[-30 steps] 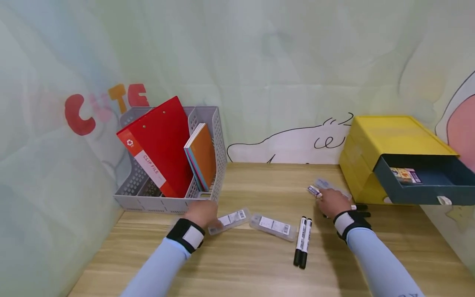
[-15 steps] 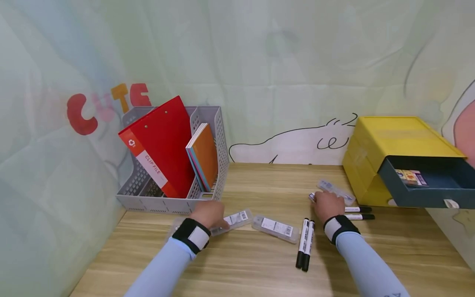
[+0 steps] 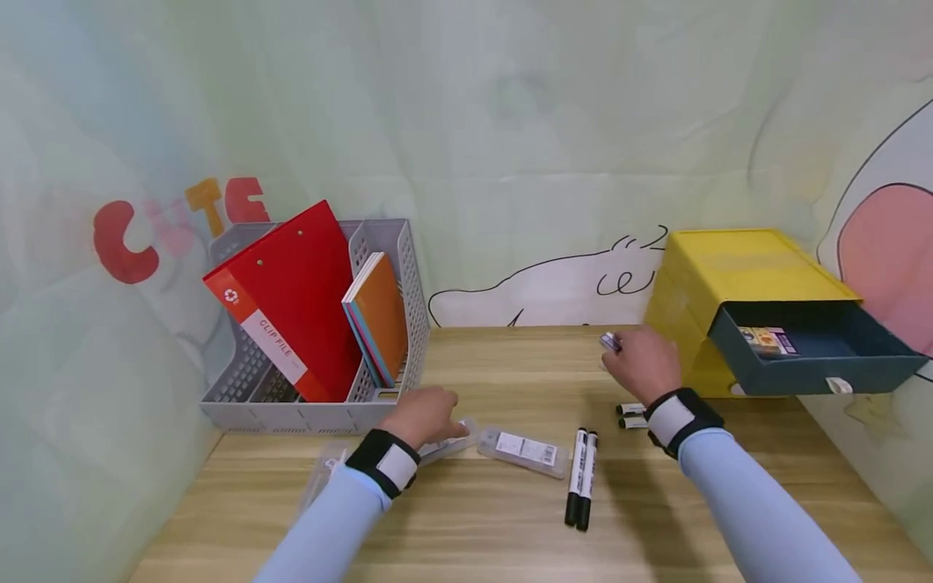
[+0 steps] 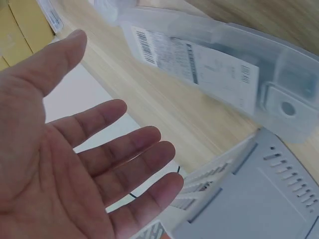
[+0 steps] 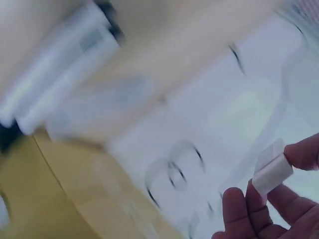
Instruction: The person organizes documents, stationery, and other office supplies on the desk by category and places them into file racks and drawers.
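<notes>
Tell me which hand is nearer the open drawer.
Right. The right hand is lifted just left of the open drawer; the left hand lies far across the table by the grey file tray.

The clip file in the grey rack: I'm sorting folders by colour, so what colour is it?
Red, with a white label strip along its spine; the clip file shows best in the head view.

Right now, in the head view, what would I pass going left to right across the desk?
Grey perforated plastic file rack → person's left hand → clear plastic labelled case → pair of black markers → person's right hand → yellow drawer box.
</notes>
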{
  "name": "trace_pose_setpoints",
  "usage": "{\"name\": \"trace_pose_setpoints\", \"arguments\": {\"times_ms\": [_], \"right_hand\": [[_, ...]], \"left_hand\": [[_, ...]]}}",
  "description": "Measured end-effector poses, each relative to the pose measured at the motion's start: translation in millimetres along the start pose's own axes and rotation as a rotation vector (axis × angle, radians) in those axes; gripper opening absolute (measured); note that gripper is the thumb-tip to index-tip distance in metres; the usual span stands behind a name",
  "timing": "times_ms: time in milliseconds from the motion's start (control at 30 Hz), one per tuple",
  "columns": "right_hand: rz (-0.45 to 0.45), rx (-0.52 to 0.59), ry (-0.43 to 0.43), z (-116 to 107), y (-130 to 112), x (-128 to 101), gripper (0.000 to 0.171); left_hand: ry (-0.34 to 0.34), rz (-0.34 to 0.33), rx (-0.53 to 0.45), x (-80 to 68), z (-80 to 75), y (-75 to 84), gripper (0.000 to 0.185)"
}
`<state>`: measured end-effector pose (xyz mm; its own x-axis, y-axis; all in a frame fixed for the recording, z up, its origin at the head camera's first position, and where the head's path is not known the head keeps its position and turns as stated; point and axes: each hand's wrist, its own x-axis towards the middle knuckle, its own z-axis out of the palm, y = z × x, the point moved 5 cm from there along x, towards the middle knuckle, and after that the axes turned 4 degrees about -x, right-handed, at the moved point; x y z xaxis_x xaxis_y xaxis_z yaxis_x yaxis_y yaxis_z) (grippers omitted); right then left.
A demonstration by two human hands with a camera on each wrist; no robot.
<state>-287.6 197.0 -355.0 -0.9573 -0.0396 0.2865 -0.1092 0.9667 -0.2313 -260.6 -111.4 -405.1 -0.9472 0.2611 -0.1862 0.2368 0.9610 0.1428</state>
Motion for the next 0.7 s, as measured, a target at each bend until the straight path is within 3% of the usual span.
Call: {"name": "trace_pose_setpoints", "arguments": {"times_ms": [133,333,500,700], "right_hand": [[0.040,0.033,0.075,-48,13,9,0.031],[0.213,0.023,0.044,-92,62,9,0.044],[0.320,-0.002,-0.025,-112,113,-2,0.042],[0.453,-0.028,-0.099,-114,160,-14,0.044]], "left_hand": [[-0.009,-0.012,0.003,1.0,1.1,-2.1,0.050],[-0.026,-0.036,-0.007,2.8,1.9,-6.8,0.052],[-0.037,-0.048,-0.020,4.5,2.2,-9.5,0.052],[-0.038,-0.029,-0.006,5.7,5.2,-9.2,0.050]]}}
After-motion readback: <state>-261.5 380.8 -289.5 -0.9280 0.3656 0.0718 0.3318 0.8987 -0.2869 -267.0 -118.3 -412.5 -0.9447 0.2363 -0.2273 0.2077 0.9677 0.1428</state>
